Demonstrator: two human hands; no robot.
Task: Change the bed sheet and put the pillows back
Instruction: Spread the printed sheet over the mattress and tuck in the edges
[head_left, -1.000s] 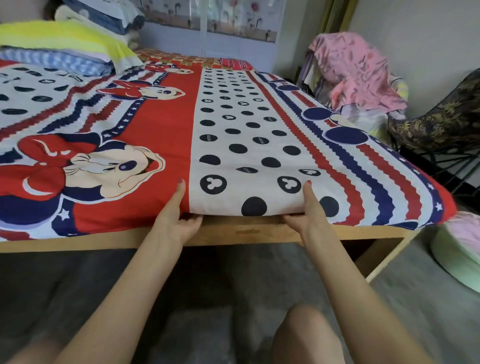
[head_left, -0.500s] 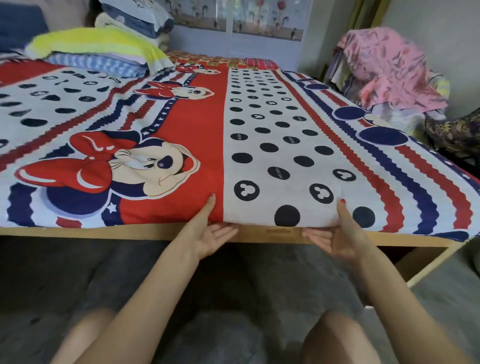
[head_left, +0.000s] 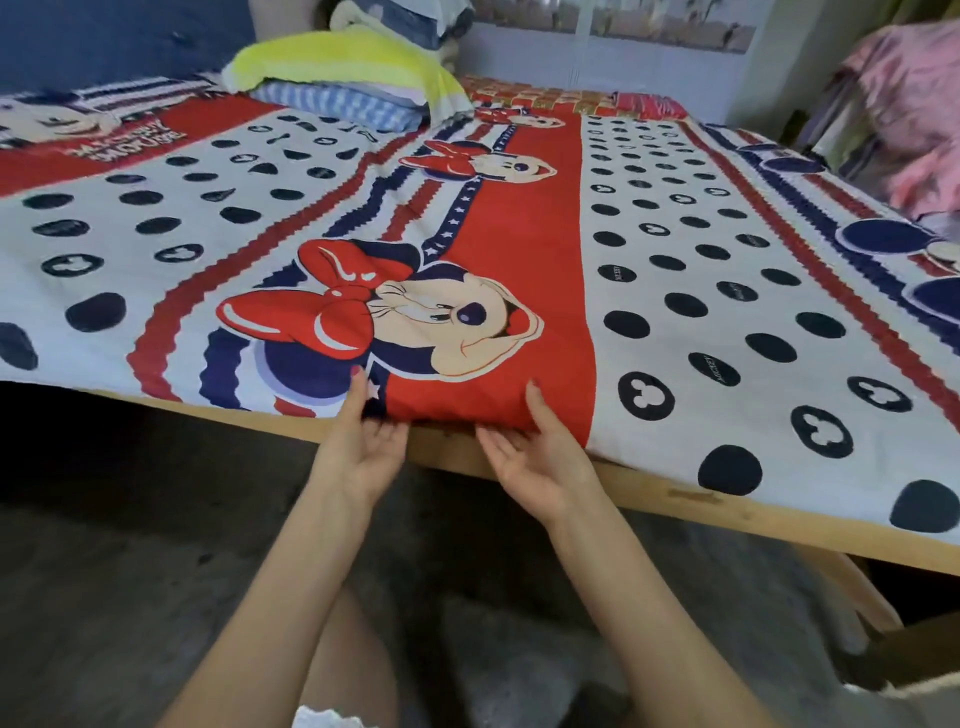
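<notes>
Head view, left hand: left hand (head_left: 363, 447) sits palm-up at the near edge of the bed, thumb laid on top of the bed sheet (head_left: 519, 270), fingers extended beneath the hem and touching it; no closed grip is visible.
Right hand: right hand (head_left: 535, 462) is just beside it, posed the same way, thumb on the red band, fingers straight under the edge.
Bed sheet: cartoon-print sheet spread flat over the bed, its near hem lying along the wooden bed frame (head_left: 727, 506).
Step, as a judgement: tucking or smoothing the near hem.
Risk, slack: pushing the hem under at one spot only could bunch the cloth there and leave the print skewed.
Risk, pull: tugging toward the body could drag the far side off and disturb the stack at the head.
Pillows: yellow pillow (head_left: 337, 62) on a blue striped pillow (head_left: 343, 104), piled near the head of the bed, not yet laid out.
Containers: none visible; clothes pile (head_left: 914, 114) lies loose at far right.
</notes>
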